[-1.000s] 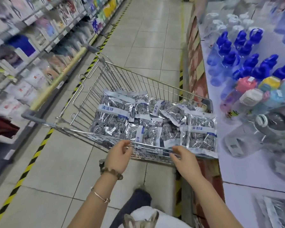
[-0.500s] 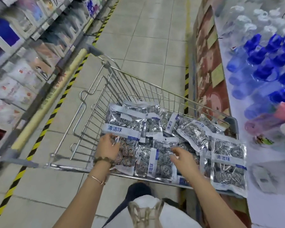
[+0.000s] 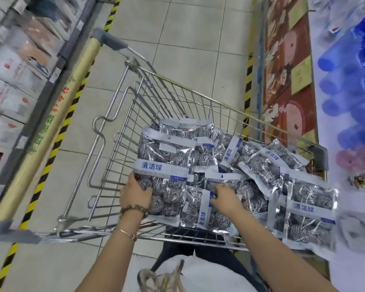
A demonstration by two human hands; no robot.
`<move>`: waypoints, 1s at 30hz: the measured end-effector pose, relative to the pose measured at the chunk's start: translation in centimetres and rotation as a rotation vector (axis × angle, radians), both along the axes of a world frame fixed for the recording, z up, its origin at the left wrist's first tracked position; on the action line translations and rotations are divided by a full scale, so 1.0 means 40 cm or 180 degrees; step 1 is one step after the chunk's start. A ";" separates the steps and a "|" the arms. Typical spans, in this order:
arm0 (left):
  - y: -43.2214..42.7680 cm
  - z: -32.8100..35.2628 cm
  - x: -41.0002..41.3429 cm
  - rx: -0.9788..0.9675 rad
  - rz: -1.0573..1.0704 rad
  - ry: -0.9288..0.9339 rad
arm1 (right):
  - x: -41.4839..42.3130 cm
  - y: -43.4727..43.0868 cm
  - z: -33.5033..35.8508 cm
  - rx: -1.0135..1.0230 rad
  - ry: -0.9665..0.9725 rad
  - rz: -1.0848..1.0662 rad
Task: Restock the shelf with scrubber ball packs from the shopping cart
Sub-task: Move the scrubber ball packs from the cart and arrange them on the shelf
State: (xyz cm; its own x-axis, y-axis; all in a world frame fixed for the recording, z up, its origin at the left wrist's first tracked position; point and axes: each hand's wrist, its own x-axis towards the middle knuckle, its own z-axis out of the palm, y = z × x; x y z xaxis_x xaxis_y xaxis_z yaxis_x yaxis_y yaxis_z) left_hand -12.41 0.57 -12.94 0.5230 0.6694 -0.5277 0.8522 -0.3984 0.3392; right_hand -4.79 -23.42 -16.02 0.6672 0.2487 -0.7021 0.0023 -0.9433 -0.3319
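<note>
I see the scrubber ball packs [image 3: 251,165] piled in the near right part of the shopping cart [image 3: 114,144]; one big pack [image 3: 167,157] lies on top at the left side of the pile; the left hand [image 3: 135,194] grips its near corner, fingers curled round the edge; the right hand [image 3: 226,199] lies on a smaller pack [image 3: 195,207] by the cart's near side, fingers bent down, and I cannot tell if it pinches anything or only touches; I think these packs are light, since they are just wire balls in shiny bags; the bags look soft and crinkly and maybe a bit slippery, so a hold on one corner may let the pack flop or slide; I guess the balls are springy and will not break; I would take the big pack by both side edges, or by the flat white strip at its far end; the shelf [image 3: 325,131] stands just to the right of the cart.
</note>
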 end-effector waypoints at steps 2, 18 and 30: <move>0.010 -0.007 0.008 0.0169 -0.0123 0.0076 | -0.001 0.000 -0.025 -0.0208 0.0021 0.0166; -0.007 -0.045 0.035 -0.0654 0.0155 0.0060 | 0.007 -0.043 -0.055 -0.0979 -0.0291 0.1055; -0.051 0.019 0.057 -0.0615 -0.0145 -0.0565 | -0.039 -0.161 0.023 -0.0678 -0.0570 -0.0009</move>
